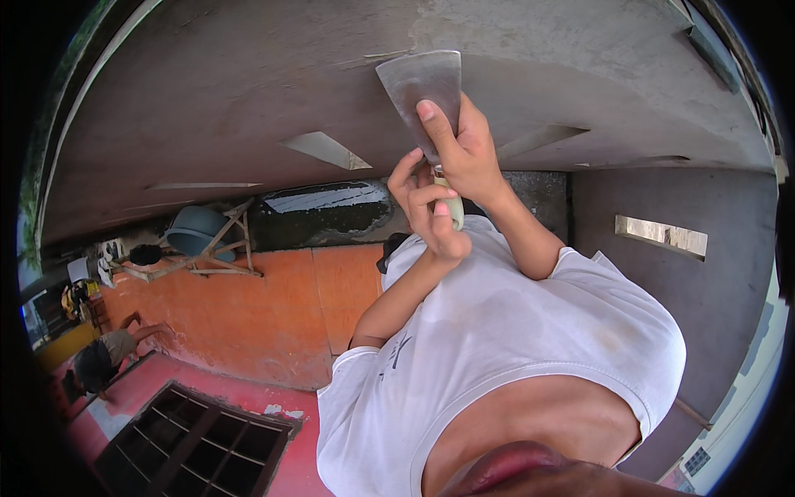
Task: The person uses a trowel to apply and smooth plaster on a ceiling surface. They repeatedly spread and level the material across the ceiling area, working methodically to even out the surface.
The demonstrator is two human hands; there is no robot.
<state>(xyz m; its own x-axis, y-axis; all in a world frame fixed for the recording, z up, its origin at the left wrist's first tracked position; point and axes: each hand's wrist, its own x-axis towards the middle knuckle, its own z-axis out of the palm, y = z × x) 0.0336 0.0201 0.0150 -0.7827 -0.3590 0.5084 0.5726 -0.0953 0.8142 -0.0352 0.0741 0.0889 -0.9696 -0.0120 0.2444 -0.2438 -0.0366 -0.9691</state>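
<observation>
A putty knife [426, 79] with a wide grey metal blade and a pale green handle is held up close to a grey plastered wall [273, 74]. My right hand [468, 153] grips it from the right, the thumb pressed flat on the blade and the other fingers hidden behind. Lower down, my left hand [429, 203] has its fingers curled against the handle. The blade's wide edge points at the wall; whether it touches cannot be made out. A thin raised line [387, 55] shows on the plaster beside the blade's corner.
Slanted slots [327, 150] pierce the wall. At its foot lies a wet trough [323, 207], with an orange floor [265, 306] alongside. A blue-grey basin [195, 232] rests by a wooden stand [236, 240] at left. Farther off, another person [103, 356] bends near a barred window [195, 439].
</observation>
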